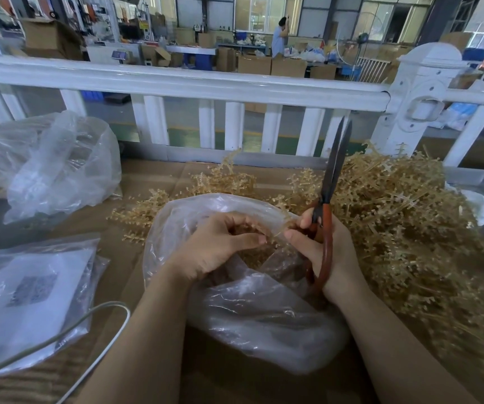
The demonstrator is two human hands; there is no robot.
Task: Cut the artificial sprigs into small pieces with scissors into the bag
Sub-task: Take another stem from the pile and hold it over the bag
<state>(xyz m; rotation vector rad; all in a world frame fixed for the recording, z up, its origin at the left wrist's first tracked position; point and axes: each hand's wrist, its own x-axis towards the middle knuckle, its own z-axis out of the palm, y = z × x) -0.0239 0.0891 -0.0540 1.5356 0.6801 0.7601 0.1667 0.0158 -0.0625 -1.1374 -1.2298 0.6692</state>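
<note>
A clear plastic bag lies open on the table in front of me, with tan cut pieces inside. My left hand is over the bag's mouth and pinches a thin tan sprig. My right hand grips the red handles of a pair of scissors, whose dark blades point up and away, almost closed. The right thumb and forefinger also touch the sprig's other end. A large heap of tan artificial sprigs is spread to the right and behind the bag.
A crumpled clear bag sits at the far left, a flat bag with printed paper at the near left, and a white cable crosses it. A white railing borders the table's far side. A person stands far off in the workshop.
</note>
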